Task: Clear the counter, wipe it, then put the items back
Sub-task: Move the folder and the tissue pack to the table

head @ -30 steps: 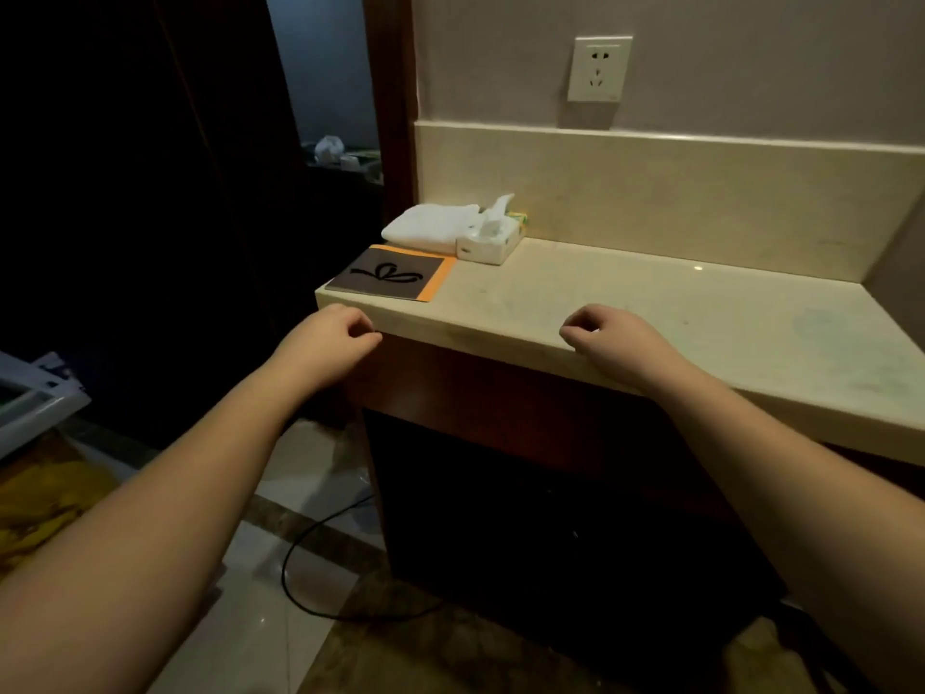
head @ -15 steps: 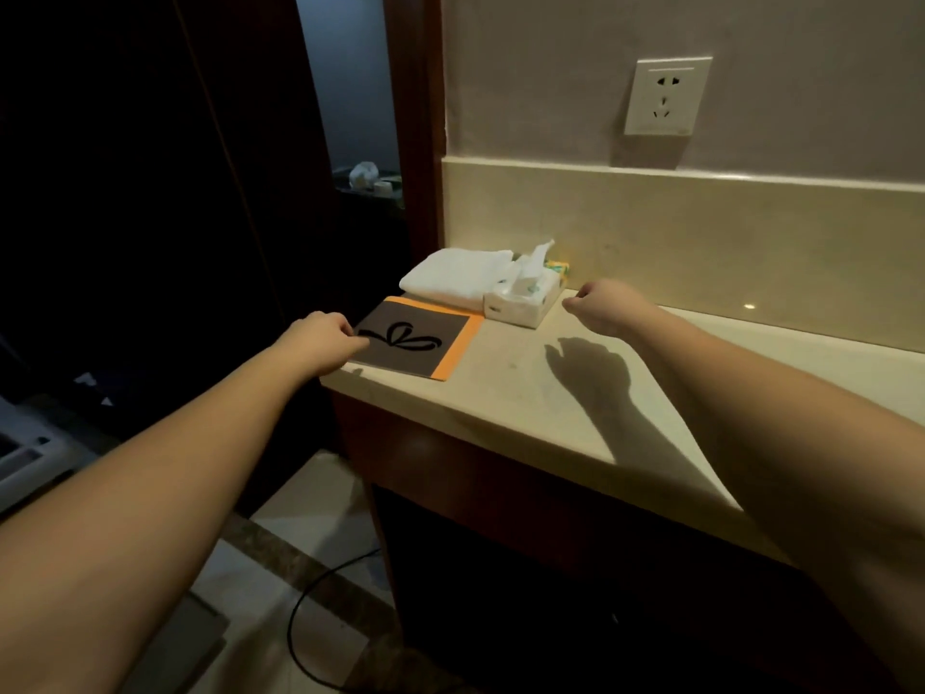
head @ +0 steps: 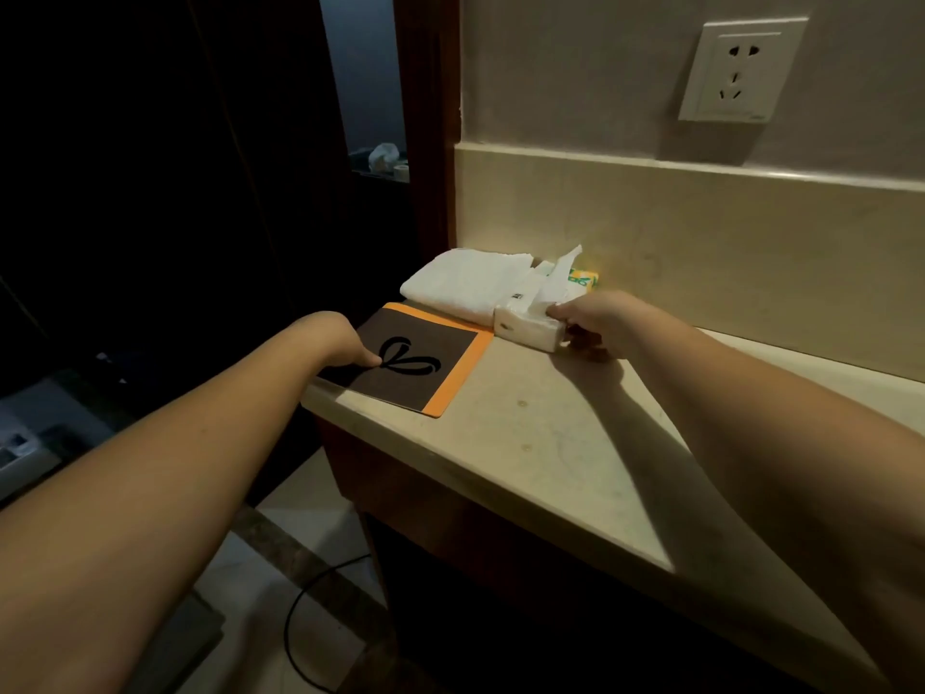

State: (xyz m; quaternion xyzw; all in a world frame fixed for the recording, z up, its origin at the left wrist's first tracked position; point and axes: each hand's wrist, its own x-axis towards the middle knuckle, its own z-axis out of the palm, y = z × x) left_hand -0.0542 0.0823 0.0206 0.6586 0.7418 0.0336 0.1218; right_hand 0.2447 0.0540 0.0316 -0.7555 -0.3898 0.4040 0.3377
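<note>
Counter [head: 550, 443]: right hand [head: 595, 320] grips tissue pack [head: 530, 325] (left hand [head: 345, 345] on card [head: 415, 368]).

Counter [head: 550, 443] right of card [head: 415, 368] open; back-left corner crowded — towel [head: 465, 283], tissue pack [head: 530, 328] against backsplash [head: 701, 232].

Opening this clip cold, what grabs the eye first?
Two bare arms reach onto a pale counter: the right hand grips a tissue pack near the back wall, while the left hand rests on a dark card with an orange border at the corner. A folded white towel lies behind them.
</note>
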